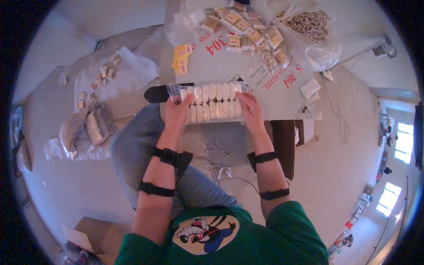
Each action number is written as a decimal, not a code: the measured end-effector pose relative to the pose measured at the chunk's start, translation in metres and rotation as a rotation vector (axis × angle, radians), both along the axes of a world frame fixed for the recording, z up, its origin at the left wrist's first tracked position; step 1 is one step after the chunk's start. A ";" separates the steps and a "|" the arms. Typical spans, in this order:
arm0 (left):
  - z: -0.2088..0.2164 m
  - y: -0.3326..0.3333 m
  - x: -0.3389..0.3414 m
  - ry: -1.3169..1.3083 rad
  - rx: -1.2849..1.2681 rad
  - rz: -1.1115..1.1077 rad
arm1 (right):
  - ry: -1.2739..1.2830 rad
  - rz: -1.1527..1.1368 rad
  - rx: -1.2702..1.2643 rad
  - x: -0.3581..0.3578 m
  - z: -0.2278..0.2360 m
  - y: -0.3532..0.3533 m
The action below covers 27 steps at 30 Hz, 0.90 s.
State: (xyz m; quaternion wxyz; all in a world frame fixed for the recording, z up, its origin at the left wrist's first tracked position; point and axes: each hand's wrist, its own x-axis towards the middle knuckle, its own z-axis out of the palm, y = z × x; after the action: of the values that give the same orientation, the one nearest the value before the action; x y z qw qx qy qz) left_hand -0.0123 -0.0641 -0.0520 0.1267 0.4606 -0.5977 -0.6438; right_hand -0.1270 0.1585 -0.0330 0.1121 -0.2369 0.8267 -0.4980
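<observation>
Between my two hands a clear plastic bag of cotton swab packs (215, 105) is held level at the table's near edge. Its packs stand in two rows, their white ends facing up. My left hand (177, 111) grips the bag's left end, thumb on top. At the other end my right hand (251, 110) pinches the plastic. A dark, flat, round-ended piece (156, 94) juts out left of the bag, partly covered. Farther back lie more cotton swab packs (242, 26) in a heap, with loose swabs (267, 61) in front. Yellow printed cards (181, 58) are on their left.
A grey printed sheet (221, 68) covers the table. An open plastic bag of loose swabs (305, 26) sits at the back right, near a lamp arm (355, 56). Leftward, bubble wrap (132, 70) carries small packs. A cardboard box (99, 236) stands lower left.
</observation>
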 end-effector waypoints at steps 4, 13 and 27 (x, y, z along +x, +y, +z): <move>-0.003 0.000 -0.001 0.014 0.026 0.010 | 0.123 -0.068 0.021 0.006 -0.001 0.005; -0.010 0.000 0.000 -0.039 -0.060 -0.013 | 0.194 -0.003 0.092 0.018 0.004 0.013; -0.010 0.002 0.001 -0.008 -0.108 -0.039 | 0.450 0.046 0.334 0.023 0.026 -0.005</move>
State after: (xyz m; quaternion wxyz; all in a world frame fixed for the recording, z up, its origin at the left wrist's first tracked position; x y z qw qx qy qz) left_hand -0.0109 -0.0624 -0.0625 0.1365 0.4441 -0.6411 -0.6109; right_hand -0.1042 0.1532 -0.0073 -0.0256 -0.3383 0.8958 -0.2872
